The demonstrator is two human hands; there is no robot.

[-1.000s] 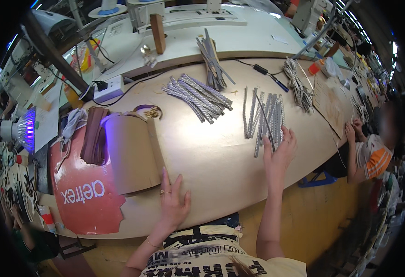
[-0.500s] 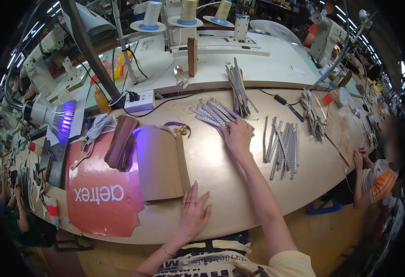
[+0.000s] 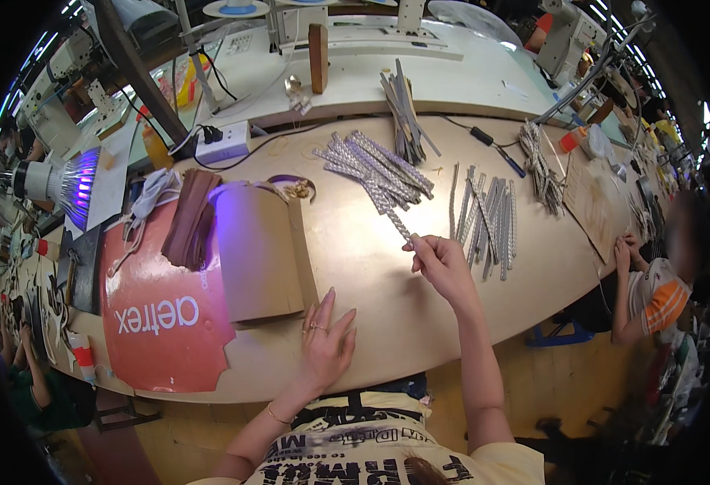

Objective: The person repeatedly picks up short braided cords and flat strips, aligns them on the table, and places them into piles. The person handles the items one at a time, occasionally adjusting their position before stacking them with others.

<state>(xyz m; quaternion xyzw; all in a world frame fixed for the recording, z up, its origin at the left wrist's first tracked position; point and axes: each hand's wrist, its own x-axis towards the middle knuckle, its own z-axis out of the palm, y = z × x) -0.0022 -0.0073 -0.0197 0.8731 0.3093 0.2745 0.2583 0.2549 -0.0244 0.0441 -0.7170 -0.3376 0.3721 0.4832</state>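
Between its thumb and fingertips my right hand (image 3: 441,263) pinches the near end of a silver braided strip (image 3: 400,228). The strip's far end still lies against a fanned pile of similar silver braided strips (image 3: 371,170). My left hand (image 3: 327,343) rests on the table's near side with fingers spread, holding nothing. Its fingertips are close to the lower right corner of a curved brown board (image 3: 256,255). Right of my right hand lies a second, looser group of silver and grey strips (image 3: 492,222).
A red sheet (image 3: 165,299) and folded brown leather pieces (image 3: 191,218) lie at left, near a lit lamp (image 3: 80,187). Behind are a grey strip bundle (image 3: 405,113), a power strip (image 3: 222,144) and a corded tool (image 3: 509,162). Another person (image 3: 654,283) sits at right.
My right hand has drawn back toward me from the pile, now pulling one braided strip by its end. The left hand stays on the table. The whole view has shifted slightly.
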